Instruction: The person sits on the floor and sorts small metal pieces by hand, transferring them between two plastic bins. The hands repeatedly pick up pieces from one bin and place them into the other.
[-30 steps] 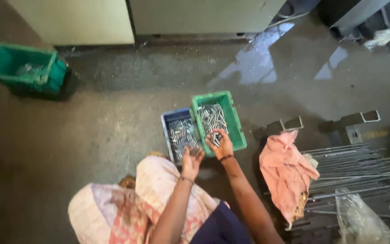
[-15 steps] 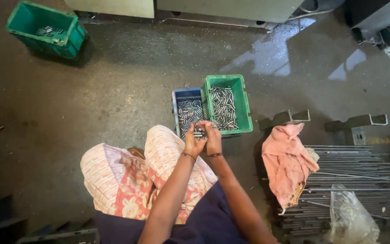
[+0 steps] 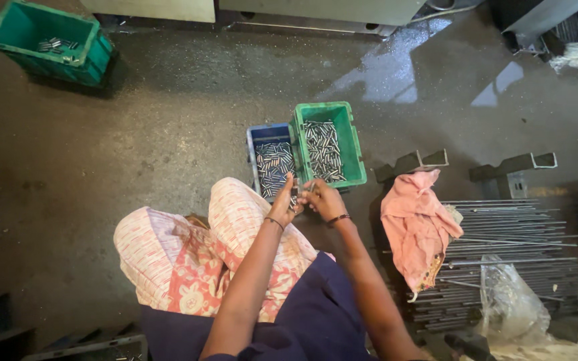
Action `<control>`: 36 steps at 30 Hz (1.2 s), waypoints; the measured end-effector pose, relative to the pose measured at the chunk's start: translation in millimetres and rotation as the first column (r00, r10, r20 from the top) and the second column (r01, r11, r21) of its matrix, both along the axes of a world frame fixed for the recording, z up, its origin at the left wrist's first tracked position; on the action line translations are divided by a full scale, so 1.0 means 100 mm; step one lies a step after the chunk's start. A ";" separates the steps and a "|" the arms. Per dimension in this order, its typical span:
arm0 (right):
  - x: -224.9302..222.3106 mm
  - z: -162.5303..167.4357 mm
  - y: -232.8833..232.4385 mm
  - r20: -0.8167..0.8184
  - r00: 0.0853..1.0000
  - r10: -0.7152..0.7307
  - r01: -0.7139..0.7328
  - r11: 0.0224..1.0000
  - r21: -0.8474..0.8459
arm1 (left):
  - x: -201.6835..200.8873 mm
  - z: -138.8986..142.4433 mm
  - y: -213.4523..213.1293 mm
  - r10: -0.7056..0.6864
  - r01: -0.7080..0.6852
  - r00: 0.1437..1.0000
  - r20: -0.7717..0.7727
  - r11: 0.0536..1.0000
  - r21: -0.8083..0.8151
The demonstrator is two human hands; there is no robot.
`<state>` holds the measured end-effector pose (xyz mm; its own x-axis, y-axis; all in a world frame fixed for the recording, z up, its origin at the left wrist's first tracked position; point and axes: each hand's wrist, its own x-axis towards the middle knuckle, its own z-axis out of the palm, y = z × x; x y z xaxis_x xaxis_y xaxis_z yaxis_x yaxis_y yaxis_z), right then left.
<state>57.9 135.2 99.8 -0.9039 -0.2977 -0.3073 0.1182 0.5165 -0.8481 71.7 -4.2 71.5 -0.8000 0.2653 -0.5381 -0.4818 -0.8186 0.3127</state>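
Left hand (image 3: pixel 282 204) and right hand (image 3: pixel 322 199) pressed together, pinching small metal pins (image 3: pixel 297 198) just below blue bin (image 3: pixel 254 137) and green bin (image 3: pixel 352 144). Sorting step, judged; next needs clean release.

Both forearms are bare, with no sleeves reaching them. The left hand (image 3: pixel 282 204) has a thin dark bangle at its wrist, and the right hand (image 3: pixel 324 199) a dark bead bracelet. A dark navy garment covers the lap, over loose cream trousers printed with pink-red flowers
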 end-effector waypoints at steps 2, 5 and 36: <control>0.02 0.02 0.04 -0.165 0.980 0.113 -0.091 0.987 0.135 | 0.02 -0.01 0.00 -0.007 0.006 0.999 -0.034 1.000 -0.019; 0.05 0.01 0.08 -0.271 0.951 0.148 -0.097 0.977 0.192 | 0.02 -0.04 0.01 -0.056 0.056 0.998 0.002 0.995 -0.081; 0.24 -0.10 -0.25 0.207 0.972 -0.113 0.202 0.850 -0.487 | -0.04 -0.05 -0.03 0.311 -0.312 0.950 0.036 0.927 0.211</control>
<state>81.7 110.4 90.1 -0.9015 -0.3091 -0.3027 0.3217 -0.0112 -0.9468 67.3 -6.8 66.8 -0.8598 0.1105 -0.4985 -0.1923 -0.9745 0.1158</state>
